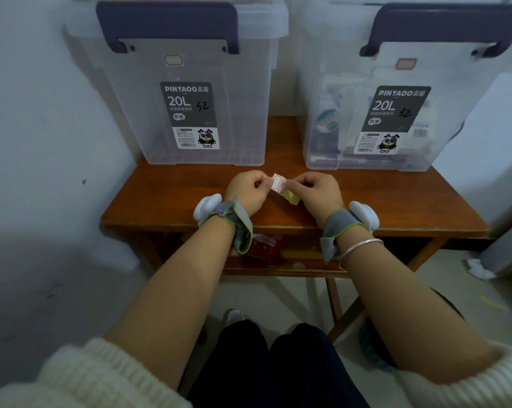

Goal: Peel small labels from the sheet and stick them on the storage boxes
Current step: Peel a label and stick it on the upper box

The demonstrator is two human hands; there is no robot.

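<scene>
Two clear plastic storage boxes with dark handles stand at the back of a wooden table: the left box (187, 92) and the right box (396, 98). Each carries a small red-bordered label near its top, the left label (173, 60) and the right label (405, 63). Above the table's middle, my left hand (247, 189) and my right hand (319, 191) pinch a small white label with a red border (278, 183) between their fingertips. A yellowish backing sheet (292, 197) hangs under my right fingers.
The brown table (160, 195) sits in a corner between pale walls. A shelf under its top holds red packets (263, 248). A crumpled white paper (478, 267) lies on the floor at the right. My knees are below the table's front edge.
</scene>
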